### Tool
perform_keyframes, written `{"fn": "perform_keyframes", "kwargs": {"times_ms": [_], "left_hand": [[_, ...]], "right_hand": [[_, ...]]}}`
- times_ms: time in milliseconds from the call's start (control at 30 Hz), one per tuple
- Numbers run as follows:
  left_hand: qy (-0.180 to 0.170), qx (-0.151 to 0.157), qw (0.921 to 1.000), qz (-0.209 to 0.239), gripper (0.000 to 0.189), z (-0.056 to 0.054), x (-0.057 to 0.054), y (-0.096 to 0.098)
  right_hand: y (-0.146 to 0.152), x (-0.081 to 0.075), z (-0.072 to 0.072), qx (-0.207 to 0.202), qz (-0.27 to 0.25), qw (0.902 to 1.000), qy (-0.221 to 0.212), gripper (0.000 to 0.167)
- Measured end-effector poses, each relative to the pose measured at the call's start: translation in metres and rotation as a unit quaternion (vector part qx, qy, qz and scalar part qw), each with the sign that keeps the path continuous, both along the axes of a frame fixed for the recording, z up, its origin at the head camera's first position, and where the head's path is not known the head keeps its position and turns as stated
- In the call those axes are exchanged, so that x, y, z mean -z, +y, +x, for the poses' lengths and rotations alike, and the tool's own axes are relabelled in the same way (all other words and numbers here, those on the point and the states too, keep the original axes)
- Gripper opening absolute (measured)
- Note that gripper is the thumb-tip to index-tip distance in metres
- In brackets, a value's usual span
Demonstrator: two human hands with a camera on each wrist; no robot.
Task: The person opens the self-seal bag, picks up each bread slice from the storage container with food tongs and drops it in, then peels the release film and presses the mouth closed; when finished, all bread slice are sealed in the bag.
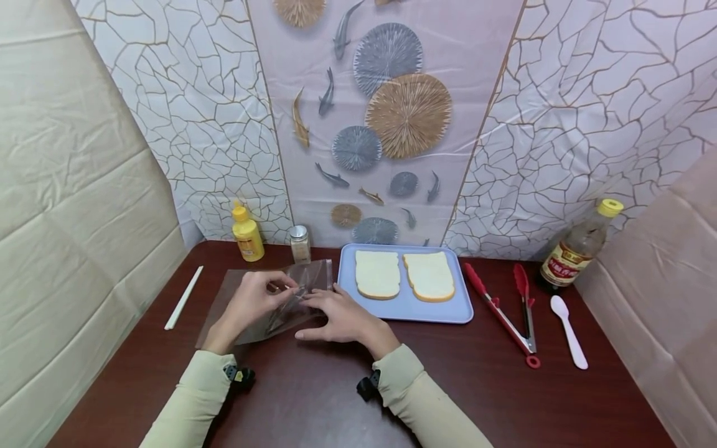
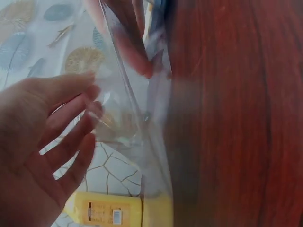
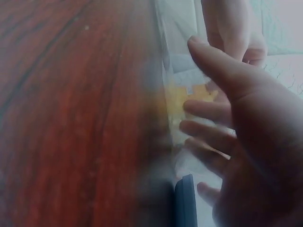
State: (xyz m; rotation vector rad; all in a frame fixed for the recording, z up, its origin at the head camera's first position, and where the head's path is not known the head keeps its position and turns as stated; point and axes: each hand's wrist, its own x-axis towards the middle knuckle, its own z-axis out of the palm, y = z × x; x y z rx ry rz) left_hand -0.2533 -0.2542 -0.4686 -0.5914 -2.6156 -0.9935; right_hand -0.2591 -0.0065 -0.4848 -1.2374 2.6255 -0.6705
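A clear plastic zip bag (image 1: 318,272) lies on the table, its zip end toward the tray. My left hand (image 1: 254,302) is over the bag and pinches a raised fold of its film between thumb and fingertips. That fold stands up in front of the fingers in the left wrist view, where the left hand (image 2: 52,127) shows from the side. My right hand (image 1: 343,316) rests on the bag's near right part with fingers spread and nearly straight. Seen from the right wrist, the thumb of the right hand (image 3: 258,118) stands apart from its fingers.
Right of the bag, a blue tray (image 1: 411,312) carries two bread slices (image 1: 378,274). Behind it stand a yellow squeeze bottle (image 1: 248,238) and a shaker jar (image 1: 300,246). White chopsticks (image 1: 183,298) lie left; red-handled tongs (image 1: 506,323), a white spoon (image 1: 571,336) and a sauce bottle (image 1: 574,252) are right.
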Motion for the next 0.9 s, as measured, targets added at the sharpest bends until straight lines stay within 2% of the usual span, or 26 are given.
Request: {"fn": "perform_keyframes", "kwargs": {"times_ms": [167, 333, 400, 500, 600, 767, 833, 900], "left_hand": [[0.023, -0.019, 0.9993, 0.023, 0.007, 0.001, -0.005, 0.002], [0.012, -0.003, 0.9998, 0.016, 0.010, 0.003, -0.003, 0.003], [0.008, 0.001, 0.9999, 0.011, 0.010, 0.003, 0.000, 0.002], [0.001, 0.002, 0.9999, 0.011, 0.009, 0.002, 0.004, 0.003], [-0.010, -0.001, 0.9999, 0.011, 0.009, 0.001, 0.007, 0.002], [-0.015, 0.005, 0.9998, 0.009, 0.009, 0.000, 0.010, -0.001], [-0.013, 0.009, 0.9998, 0.011, 0.009, 0.000, 0.011, -0.001], [-0.009, 0.011, 0.9998, 0.012, 0.009, -0.001, 0.012, -0.001]], "right_hand": [[0.002, 0.001, 0.000, 0.001, 0.013, 0.9999, 0.004, 0.065], [0.009, 0.000, 0.002, 0.007, -0.033, 0.9994, -0.004, 0.070], [0.018, -0.002, 0.004, 0.021, -0.057, 0.9981, -0.002, 0.070], [0.042, -0.003, 0.007, 0.066, -0.092, 0.9934, 0.018, 0.064], [0.075, -0.003, 0.012, 0.122, -0.130, 0.9832, 0.039, 0.057], [0.145, -0.003, 0.018, 0.199, -0.178, 0.9603, 0.080, 0.051], [0.176, -0.004, 0.020, 0.237, -0.178, 0.9489, 0.107, 0.049], [0.207, -0.004, 0.023, 0.285, -0.172, 0.9332, 0.136, 0.047]]}}
